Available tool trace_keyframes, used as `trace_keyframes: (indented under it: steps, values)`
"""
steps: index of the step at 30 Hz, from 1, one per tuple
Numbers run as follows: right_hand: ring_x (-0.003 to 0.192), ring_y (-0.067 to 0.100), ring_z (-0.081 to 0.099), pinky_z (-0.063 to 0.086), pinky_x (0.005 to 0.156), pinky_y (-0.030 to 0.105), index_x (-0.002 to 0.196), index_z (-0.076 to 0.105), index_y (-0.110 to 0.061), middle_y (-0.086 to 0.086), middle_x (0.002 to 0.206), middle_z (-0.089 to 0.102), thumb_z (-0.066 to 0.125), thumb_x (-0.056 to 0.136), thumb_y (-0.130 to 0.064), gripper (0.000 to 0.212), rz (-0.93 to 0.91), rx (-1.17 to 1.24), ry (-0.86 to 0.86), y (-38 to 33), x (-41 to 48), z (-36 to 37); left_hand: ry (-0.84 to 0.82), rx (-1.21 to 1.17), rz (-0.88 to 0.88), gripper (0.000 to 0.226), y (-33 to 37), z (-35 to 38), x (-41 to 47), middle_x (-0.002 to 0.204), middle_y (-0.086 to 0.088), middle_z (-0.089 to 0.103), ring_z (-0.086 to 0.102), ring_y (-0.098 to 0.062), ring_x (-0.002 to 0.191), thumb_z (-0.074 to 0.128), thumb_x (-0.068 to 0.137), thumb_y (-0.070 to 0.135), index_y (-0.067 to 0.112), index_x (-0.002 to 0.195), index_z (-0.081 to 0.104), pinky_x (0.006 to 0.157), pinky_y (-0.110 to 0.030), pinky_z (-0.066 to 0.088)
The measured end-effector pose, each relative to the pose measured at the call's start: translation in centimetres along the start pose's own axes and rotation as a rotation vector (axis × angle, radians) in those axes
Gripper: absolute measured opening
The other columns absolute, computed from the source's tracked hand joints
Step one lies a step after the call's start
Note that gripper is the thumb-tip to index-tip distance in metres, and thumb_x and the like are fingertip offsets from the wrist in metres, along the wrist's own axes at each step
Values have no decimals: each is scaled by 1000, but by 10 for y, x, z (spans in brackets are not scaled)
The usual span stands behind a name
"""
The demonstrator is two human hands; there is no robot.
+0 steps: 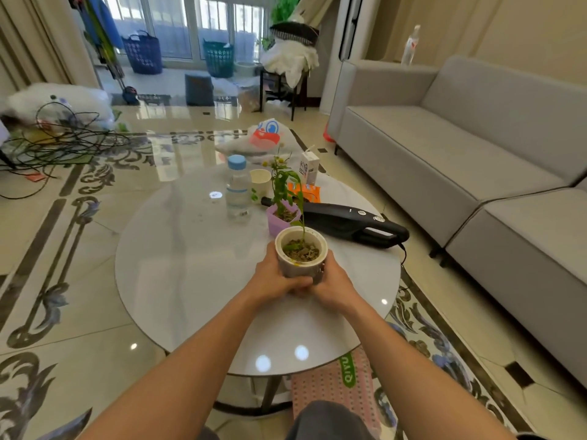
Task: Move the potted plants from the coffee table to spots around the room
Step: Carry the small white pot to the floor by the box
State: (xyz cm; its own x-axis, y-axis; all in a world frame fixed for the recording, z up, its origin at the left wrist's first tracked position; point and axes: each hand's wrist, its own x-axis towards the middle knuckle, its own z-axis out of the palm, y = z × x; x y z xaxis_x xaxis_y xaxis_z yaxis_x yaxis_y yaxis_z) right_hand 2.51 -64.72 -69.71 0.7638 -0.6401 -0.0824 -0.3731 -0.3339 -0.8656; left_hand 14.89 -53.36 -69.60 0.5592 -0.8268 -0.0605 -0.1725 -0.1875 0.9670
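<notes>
the grey sofa (444, 147) runs along my right, well apart from the round white counter (190, 265) in front of me. on the far side of the counter, a black handheld vacuum (349, 222) lies on its side, its nozzle reaching behind the lilac pot (276, 222). that lilac pot stands just beyond the one i hold; it is filled with soil and bits of dry matter, and a leafy green plant (282, 185) with small yellow flower heads rises from it. left of it stands a clear water bottle (238, 192) with a blue cap, upright, partly filled with water. a paper cup (260, 182) sits just behind the bottle; i cannot tell what is in it. further back to the right stands a small drink carton (309, 168) with a straw poking out of its top.

my left hand (273, 274) and right hand (333, 281) wrap the white pot (301, 255) from both sides, fingers (298, 282) curled closed around its lower wall and meeting at the near side. the pot is upright near the middle of the counter, and whether it touches the surface i cannot tell. it holds brownish soil with grit on top, and one thin green seedling (301, 217) stands up from it.
</notes>
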Motion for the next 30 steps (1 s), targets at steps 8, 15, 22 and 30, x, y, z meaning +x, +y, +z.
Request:
trace_keyframes:
  steps: [8,15,22,30]
  values:
    - [115,-17,52,48,88,8,120,38,-71,-45,121,52,92,59,-27,94,-101,104,-20,-58,2,-12,32,-170,5,104,42,-21,-8,139,18,48,49,1,125,91,67,13,41,146,30,82,-7,48]
    - [115,17,65,60,90,43,140,46,-49,-12,140,56,62,78,10,87,61,374,-278,-187,-13,-79,94,-204,-27,91,177,-77,-35,135,20,51,51,7,122,90,66,12,48,131,37,83,-6,49]
    - [119,35,64,59,89,55,132,64,-33,12,134,63,63,87,-51,48,279,652,-341,-354,-36,-148,171,-189,-18,90,347,-135,-81,132,16,50,51,20,113,87,67,0,43,129,38,84,-4,46]
    - [112,34,68,60,77,41,125,68,-37,2,130,68,65,74,-79,66,284,609,-452,-478,-48,-192,216,-205,-33,95,475,-185,-114,136,6,50,52,19,112,82,69,-15,23,142,33,83,-6,47]
